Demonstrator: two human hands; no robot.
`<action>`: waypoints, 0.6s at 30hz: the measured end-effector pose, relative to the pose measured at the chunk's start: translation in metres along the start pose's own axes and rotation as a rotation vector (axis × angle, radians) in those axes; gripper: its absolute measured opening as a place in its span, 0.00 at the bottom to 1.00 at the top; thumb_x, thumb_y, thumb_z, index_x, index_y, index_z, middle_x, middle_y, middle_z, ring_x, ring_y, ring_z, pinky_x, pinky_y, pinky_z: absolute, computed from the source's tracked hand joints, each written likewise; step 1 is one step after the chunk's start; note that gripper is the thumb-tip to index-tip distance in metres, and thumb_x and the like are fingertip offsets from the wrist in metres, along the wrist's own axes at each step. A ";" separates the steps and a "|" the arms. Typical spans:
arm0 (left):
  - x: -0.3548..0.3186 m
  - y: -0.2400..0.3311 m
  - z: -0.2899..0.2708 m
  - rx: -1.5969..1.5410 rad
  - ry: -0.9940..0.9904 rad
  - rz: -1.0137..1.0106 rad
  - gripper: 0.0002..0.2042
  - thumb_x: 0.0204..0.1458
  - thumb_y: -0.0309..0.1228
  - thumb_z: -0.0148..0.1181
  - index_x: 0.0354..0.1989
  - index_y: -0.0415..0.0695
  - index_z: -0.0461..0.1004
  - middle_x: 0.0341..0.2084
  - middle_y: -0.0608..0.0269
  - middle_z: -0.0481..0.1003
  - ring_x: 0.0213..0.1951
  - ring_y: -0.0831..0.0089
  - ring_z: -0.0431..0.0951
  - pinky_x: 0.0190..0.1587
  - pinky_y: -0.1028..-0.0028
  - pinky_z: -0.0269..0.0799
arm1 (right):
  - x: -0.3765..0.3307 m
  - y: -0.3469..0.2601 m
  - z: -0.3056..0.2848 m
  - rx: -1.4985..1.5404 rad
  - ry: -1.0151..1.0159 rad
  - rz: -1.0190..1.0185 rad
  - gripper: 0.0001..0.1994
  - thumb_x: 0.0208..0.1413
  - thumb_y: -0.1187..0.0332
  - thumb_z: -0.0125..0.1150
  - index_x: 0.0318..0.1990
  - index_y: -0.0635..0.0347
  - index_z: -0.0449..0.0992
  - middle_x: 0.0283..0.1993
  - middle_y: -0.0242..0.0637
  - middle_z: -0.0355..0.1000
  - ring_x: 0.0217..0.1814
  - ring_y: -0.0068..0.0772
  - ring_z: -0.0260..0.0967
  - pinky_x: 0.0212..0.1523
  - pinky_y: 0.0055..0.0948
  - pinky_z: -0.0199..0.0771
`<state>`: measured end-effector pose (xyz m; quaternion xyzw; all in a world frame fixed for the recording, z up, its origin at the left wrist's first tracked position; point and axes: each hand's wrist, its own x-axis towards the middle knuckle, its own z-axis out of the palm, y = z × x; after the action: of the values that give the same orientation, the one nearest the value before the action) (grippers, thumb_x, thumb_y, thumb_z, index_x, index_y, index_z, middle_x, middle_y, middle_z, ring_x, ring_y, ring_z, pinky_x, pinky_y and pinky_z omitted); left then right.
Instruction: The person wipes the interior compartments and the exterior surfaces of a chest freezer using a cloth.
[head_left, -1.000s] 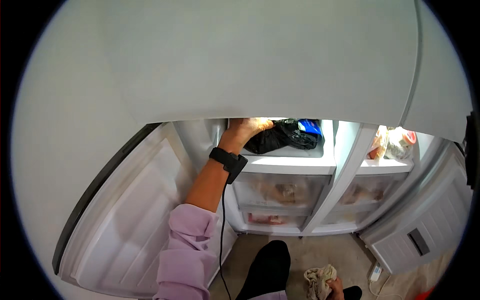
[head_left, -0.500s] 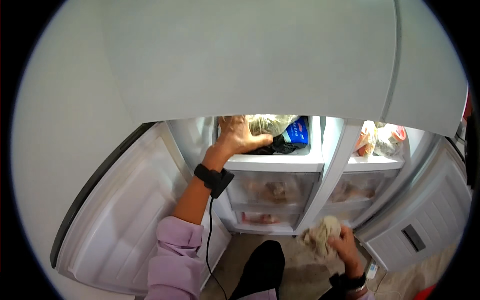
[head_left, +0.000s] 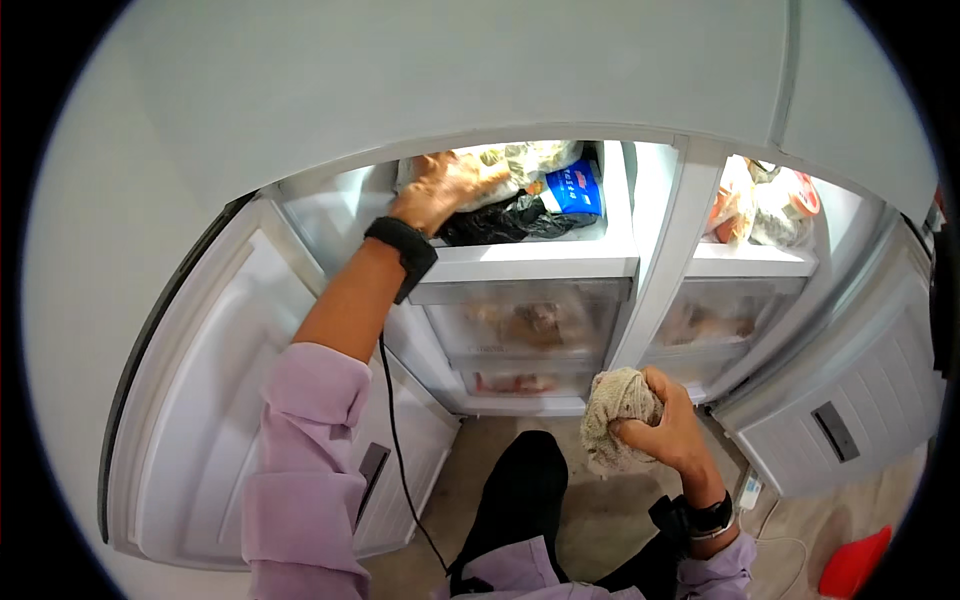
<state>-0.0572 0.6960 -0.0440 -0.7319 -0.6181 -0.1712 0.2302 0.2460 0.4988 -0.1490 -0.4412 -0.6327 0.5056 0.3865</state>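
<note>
On the far-left freezer shelf [head_left: 530, 262] | clear food bag [head_left: 520, 165] being gripped by left hand [head_left: 445, 188], fingers curled | beige cloth [head_left: 615, 410] being clenched in right hand [head_left: 668, 430], near | risk: neighbouring bags being dragged off the shelf.

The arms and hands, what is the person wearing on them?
Both arms have light purple sleeves. The left sleeve is pushed up past the elbow, leaving the forearm bare. The left hand is bare, with a wide black band on the wrist and a thin black cable hanging from it. The right hand is bare too, with a black watch on its wrist.
</note>
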 end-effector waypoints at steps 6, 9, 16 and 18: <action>0.004 -0.016 -0.007 -0.281 0.007 -0.031 0.19 0.55 0.46 0.50 0.46 0.45 0.74 0.43 0.57 0.75 0.44 0.59 0.74 0.47 0.67 0.69 | -0.014 0.013 -0.005 -0.038 0.017 0.002 0.15 0.35 0.67 0.64 0.32 0.65 0.72 0.29 0.32 0.69 0.31 0.20 0.63 0.33 0.23 0.65; 0.003 -0.019 0.004 -0.197 0.128 0.086 0.19 0.55 0.45 0.51 0.45 0.44 0.74 0.44 0.56 0.75 0.43 0.57 0.74 0.46 0.65 0.70 | -0.024 0.019 -0.007 -0.085 0.005 0.020 0.15 0.35 0.67 0.64 0.32 0.64 0.71 0.29 0.32 0.69 0.31 0.20 0.62 0.33 0.23 0.65; 0.006 -0.015 0.047 -0.556 -0.279 -0.135 0.23 0.57 0.52 0.46 0.46 0.43 0.70 0.34 0.61 0.69 0.38 0.65 0.68 0.47 0.68 0.66 | -0.046 0.037 -0.036 -0.112 0.013 0.088 0.20 0.39 0.66 0.66 0.42 0.63 0.75 0.39 0.38 0.74 0.40 0.26 0.71 0.43 0.29 0.71; 0.002 -0.077 0.036 -0.768 -0.240 -0.167 0.24 0.59 0.49 0.46 0.53 0.42 0.66 0.44 0.57 0.68 0.45 0.66 0.68 0.50 0.68 0.65 | -0.048 0.024 -0.026 -0.121 0.009 -0.031 0.24 0.40 0.61 0.67 0.46 0.62 0.74 0.41 0.41 0.74 0.44 0.32 0.71 0.47 0.33 0.70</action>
<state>-0.1339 0.7279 -0.0635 -0.7268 -0.5888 -0.3211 -0.1483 0.2894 0.4635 -0.1699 -0.4562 -0.6671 0.4586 0.3696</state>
